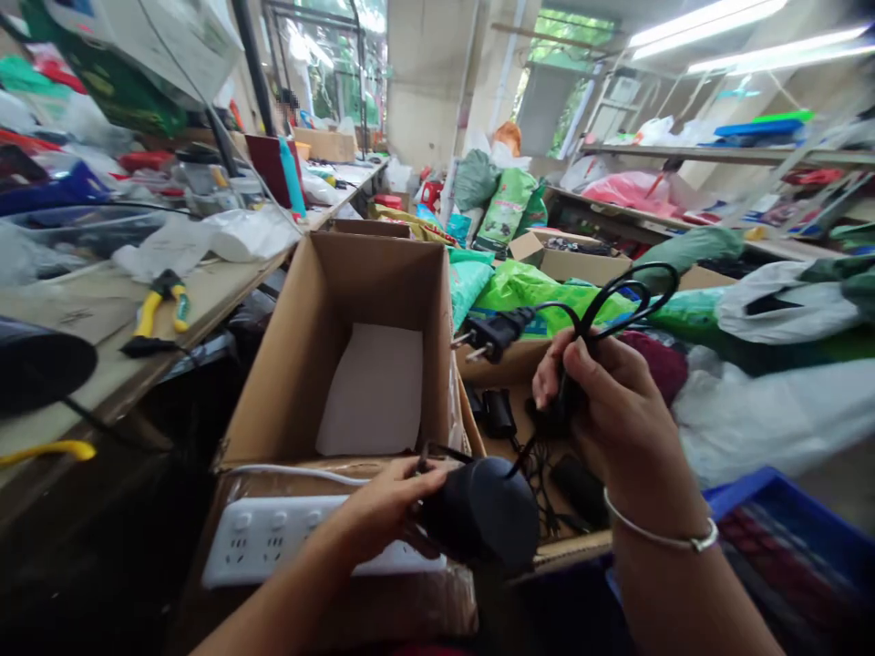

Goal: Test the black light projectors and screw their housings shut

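My left hand (393, 501) is closed around a black round-ended device (502, 510), held low in front of me; its exact kind I cannot make out. Pinched in my right hand (615, 392) is a looped black power cord (639, 284). Its two-pin plug (502, 333) sticks out leftward, prongs bare. Part of the cord hides behind my fingers, and a dark strand runs from the device up toward that hand. Below lies a white power strip (273, 538), partly covered by my left forearm.
An open cardboard box (273, 383) holds a white sheet (375, 383). Beside it, a lower carton contains several black devices (499, 412) with cords. Yellow-handled pliers (160, 301) rest on the left bench. A blue crate (772, 492) stands right; green bags (526, 296) lie behind.
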The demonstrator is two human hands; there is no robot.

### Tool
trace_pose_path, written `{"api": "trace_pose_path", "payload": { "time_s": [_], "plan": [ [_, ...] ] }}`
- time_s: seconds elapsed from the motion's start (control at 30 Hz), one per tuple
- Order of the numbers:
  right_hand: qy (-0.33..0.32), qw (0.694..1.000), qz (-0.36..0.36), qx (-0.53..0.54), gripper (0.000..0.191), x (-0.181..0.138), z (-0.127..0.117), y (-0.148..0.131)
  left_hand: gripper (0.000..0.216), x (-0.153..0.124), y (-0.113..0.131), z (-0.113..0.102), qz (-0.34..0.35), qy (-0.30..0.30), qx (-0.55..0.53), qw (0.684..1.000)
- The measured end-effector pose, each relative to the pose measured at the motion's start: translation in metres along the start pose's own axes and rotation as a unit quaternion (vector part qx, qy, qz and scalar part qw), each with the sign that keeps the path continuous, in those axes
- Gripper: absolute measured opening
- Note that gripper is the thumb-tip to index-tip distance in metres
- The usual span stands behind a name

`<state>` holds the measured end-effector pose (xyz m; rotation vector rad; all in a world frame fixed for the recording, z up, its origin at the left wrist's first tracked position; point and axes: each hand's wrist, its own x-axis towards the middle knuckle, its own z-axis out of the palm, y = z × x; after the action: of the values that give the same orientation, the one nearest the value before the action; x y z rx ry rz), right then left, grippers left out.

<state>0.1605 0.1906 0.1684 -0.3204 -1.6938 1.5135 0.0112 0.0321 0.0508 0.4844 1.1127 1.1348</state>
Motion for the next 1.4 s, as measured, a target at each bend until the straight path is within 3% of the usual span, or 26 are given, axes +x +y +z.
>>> {"api": "trace_pose_path", "payload": {
  "time_s": [0.07, 0.17, 0.27, 0.37, 0.43, 0.5, 0.57, 0.63, 0.73, 0.93, 1.07, 1.17, 1.23, 1.3, 1.4],
  "plan": [
    [0.086, 0.995, 0.002, 0.053, 0.014, 0.005, 0.008, 0.011, 0.043, -0.018, -0.004, -0.008, 0.012, 0.037, 0.002, 0.999],
    [0.181, 0.969, 0.061, 0.157, 0.032, 0.015, 0.004, 0.025, 0.039, -0.046, -0.008, -0.024, 0.042, 0.143, 0.023, 0.989],
    [0.211, 0.941, 0.121, 0.233, 0.035, 0.022, -0.007, 0.041, 0.04, -0.07, -0.005, -0.043, 0.078, 0.258, 0.101, 0.958],
    [0.239, 0.936, 0.104, 0.236, 0.045, 0.02, -0.015, 0.055, 0.027, -0.088, 0.005, -0.06, 0.124, 0.314, 0.176, 0.925],
    [0.23, 0.951, 0.067, 0.198, 0.06, 0.014, -0.019, 0.061, 0.022, -0.098, 0.01, -0.07, 0.151, 0.3, 0.193, 0.922],
    [0.174, 0.973, 0.056, 0.138, 0.071, 0.005, -0.023, 0.064, 0.029, -0.106, 0.013, -0.078, 0.147, 0.277, 0.158, 0.936],
    [0.128, 0.988, 0.069, 0.048, 0.08, -0.005, -0.023, 0.067, 0.038, -0.11, 0.014, -0.083, 0.137, 0.267, 0.096, 0.949],
    [0.133, 0.986, 0.069, -0.077, 0.084, -0.013, -0.02, 0.071, 0.044, -0.111, 0.013, -0.084, 0.146, 0.274, 0.057, 0.949],
    [0.135, 0.966, 0.042, -0.215, 0.066, -0.024, -0.013, 0.086, 0.053, -0.106, 0.01, -0.083, 0.169, 0.29, 0.031, 0.942],
    [0.043, 0.944, 0.078, -0.316, 0.034, -0.043, -0.014, 0.123, 0.059, -0.097, 0.003, -0.087, 0.195, 0.303, -0.069, 0.93],
    [-0.042, 0.947, 0.103, -0.302, 0.037, -0.056, -0.016, 0.136, 0.057, -0.097, 0.002, -0.086, 0.187, 0.301, -0.13, 0.926],
    [-0.062, 0.946, 0.095, -0.303, 0.037, -0.061, -0.01, 0.14, 0.055, -0.095, 0.002, -0.083, 0.193, 0.287, -0.162, 0.924],
    [-0.054, 0.938, 0.065, -0.337, 0.029, -0.063, -0.005, 0.141, 0.053, -0.092, 0.001, -0.081, 0.193, 0.277, -0.166, 0.926],
    [-0.044, 0.91, 0.011, -0.413, 0.02, -0.066, 0.001, 0.139, 0.05, -0.088, -0.001, -0.08, 0.189, 0.265, -0.166, 0.931],
    [-0.092, 0.88, -0.044, -0.465, 0.017, -0.075, 0.014, 0.134, 0.046, -0.085, -0.005, -0.081, 0.178, 0.246, -0.168, 0.938]
  ]
}}
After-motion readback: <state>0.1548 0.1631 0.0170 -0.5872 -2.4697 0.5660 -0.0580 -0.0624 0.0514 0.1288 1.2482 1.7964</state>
